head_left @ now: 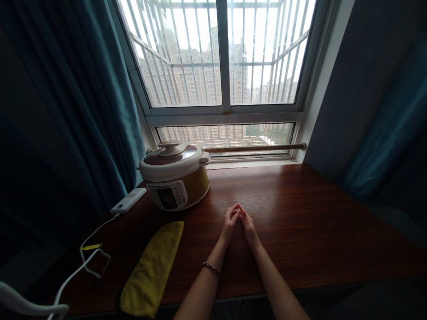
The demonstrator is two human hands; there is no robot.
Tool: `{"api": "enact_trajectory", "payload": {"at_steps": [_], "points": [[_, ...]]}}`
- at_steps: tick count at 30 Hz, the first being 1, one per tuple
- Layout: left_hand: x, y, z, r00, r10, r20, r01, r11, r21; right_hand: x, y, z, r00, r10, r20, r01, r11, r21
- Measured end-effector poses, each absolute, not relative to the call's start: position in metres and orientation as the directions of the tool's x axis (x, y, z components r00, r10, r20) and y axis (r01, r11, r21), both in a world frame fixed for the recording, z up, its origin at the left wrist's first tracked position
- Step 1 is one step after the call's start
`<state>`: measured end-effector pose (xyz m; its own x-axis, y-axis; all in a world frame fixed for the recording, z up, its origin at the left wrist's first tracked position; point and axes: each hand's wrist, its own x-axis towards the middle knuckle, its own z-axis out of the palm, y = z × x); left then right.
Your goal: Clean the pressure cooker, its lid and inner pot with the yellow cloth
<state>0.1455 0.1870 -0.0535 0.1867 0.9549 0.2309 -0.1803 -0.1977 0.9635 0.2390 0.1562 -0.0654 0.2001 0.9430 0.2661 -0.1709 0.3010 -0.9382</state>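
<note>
My left hand [229, 224] and my right hand [248, 226] rest on the dark wooden table [300, 213] near its middle. Their fingertips meet and the fingers are pressed together, with nothing visible between them. A beaded bracelet [212, 268] circles my left wrist. A cream and yellow electric pressure cooker [175, 175] stands to the left beyond the hands, its lid on. A folded yellow cloth [153, 266] lies flat at the front left, a short way from my left forearm.
A white power strip [128, 201] lies left of the cooker, and its white cable [90, 258] loops off the table's left edge. Teal curtains [83, 111] hang at both sides. A barred window [223, 66] and a wooden rod [253, 148] are behind.
</note>
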Motion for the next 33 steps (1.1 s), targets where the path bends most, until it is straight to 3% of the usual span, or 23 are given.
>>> {"api": "enact_trajectory", "payload": {"at_steps": [7,13,15,18,21,23,26,33], "points": [[0.148,0.180,-0.057,0.123,0.954,0.273,-0.075,-0.265,0.961,0.237,0.156,-0.064,0.178,0.950,0.257,-0.152,0.284,-0.947],[0.117,0.154,-0.043,0.058,0.947,0.315,0.394,-0.312,0.865,0.237,0.154,-0.072,0.154,0.964,0.219,-0.124,0.238,-0.963],[0.089,0.142,-0.037,-0.001,0.944,0.331,0.612,-0.261,0.746,0.236,0.154,-0.073,0.164,0.963,0.214,-0.089,0.230,-0.969],[0.038,0.124,-0.037,-0.110,0.911,0.398,0.893,-0.085,0.441,0.235,0.153,-0.073,0.157,0.960,0.233,-0.054,0.244,-0.968],[-0.005,0.109,-0.048,-0.217,0.916,0.336,0.960,0.138,0.243,0.233,0.152,-0.071,0.133,0.961,0.243,-0.020,0.248,-0.969],[-0.020,0.102,-0.058,-0.204,0.935,0.290,0.971,0.155,0.185,0.232,0.150,-0.069,0.127,0.962,0.241,-0.012,0.245,-0.970],[-0.022,0.097,-0.064,-0.091,0.959,0.268,0.978,0.035,0.207,0.232,0.148,-0.066,0.127,0.959,0.252,-0.006,0.255,-0.967],[0.021,0.084,-0.032,0.462,0.883,0.081,0.722,-0.428,0.543,0.233,0.138,-0.055,0.161,0.920,0.357,0.129,0.339,-0.932]]}}
